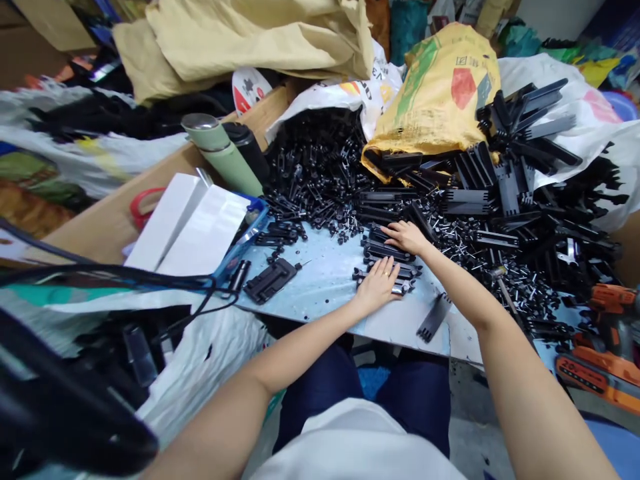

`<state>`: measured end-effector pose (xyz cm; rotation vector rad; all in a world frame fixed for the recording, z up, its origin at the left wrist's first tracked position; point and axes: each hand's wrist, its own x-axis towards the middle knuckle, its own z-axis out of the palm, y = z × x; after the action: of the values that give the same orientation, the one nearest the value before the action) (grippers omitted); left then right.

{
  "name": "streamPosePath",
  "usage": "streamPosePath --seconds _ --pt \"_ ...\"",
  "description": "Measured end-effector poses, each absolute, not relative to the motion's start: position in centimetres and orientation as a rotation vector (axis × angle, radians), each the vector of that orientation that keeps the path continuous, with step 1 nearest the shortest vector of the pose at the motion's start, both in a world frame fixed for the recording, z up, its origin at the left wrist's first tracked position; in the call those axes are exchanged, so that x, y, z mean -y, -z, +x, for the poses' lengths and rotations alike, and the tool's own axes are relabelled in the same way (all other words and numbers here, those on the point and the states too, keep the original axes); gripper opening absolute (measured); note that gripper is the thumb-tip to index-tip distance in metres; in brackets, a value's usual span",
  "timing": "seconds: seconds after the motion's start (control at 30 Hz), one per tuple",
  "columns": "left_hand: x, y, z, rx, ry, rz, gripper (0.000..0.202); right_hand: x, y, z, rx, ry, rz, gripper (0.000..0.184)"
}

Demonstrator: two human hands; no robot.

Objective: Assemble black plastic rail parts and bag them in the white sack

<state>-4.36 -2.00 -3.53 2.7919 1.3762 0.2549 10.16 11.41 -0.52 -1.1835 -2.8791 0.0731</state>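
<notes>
A row of black plastic parts [387,254] with forked ends lies on the light blue tabletop [320,267] in front of me. My left hand [377,288] rests flat over the nearest parts, fingers stretched out, a ring on one finger. Just beyond it, my right hand [407,239] lies with its fingers spread over the farther parts. Neither hand is closed round anything. Right of my left hand lies a loose flat black piece [434,317] with a toothed end. To the left sits a black rectangular block [271,280].
Small black parts [315,163] are heaped at the back, beside a yellow sack [440,87] and longer black pieces [467,200]. Small screws [465,247] lie at right, near a hammer [507,293] and an orange power drill [613,313]. A green flask [223,157] leans at left.
</notes>
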Motion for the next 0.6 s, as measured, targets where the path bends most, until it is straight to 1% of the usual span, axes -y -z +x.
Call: streamPosePath --seconds 0.13,0.2,0.23,0.3,0.37,0.4,0.47,0.5,0.53,0.6 --pt "0.9 3.4 -3.4 -1.403 -0.213 2.746 0.083 -12.8 -0.4 9.9 2.86 -0.118 -1.216 0.043" --pt "1.0 3.1 -3.3 -1.374 -0.254 2.733 0.079 -12.6 -1.2 9.6 2.829 -0.14 -1.237 0.04" --pt "0.9 2.9 -3.6 -1.338 -0.313 2.733 0.074 -12.1 -1.6 9.6 2.806 -0.137 -1.248 0.039" --pt "0.2 2.2 -4.7 -1.297 -0.508 2.704 0.058 -10.4 -2.6 9.9 2.744 -0.11 -1.267 0.038" --pt "-1.8 1.2 -6.6 -1.439 -0.731 2.559 0.04 -7.5 -3.6 10.7 2.671 -0.073 -1.288 0.039" --pt "-3.1 0.6 -7.9 -1.624 -0.818 2.404 0.033 -5.6 -4.1 11.2 2.635 -0.061 -1.323 0.039" --pt "-6.2 -0.3 -10.5 -2.014 -0.866 2.028 0.026 -1.2 -5.0 12.4 2.566 -0.059 -1.534 0.039" --pt "-7.5 -0.6 -11.7 -2.127 -0.855 1.883 0.023 1.0 -5.3 12.9 2.52 -0.06 -1.74 0.039" --pt "-8.7 -0.9 -12.8 -2.189 -0.839 1.766 0.02 3.1 -5.5 13.2 2.446 -0.053 -2.001 0.043" --pt "-10.1 -1.1 -14.1 -2.21 -0.822 1.645 0.013 6.5 -5.4 13.6 2.25 -0.075 -2.449 0.058"
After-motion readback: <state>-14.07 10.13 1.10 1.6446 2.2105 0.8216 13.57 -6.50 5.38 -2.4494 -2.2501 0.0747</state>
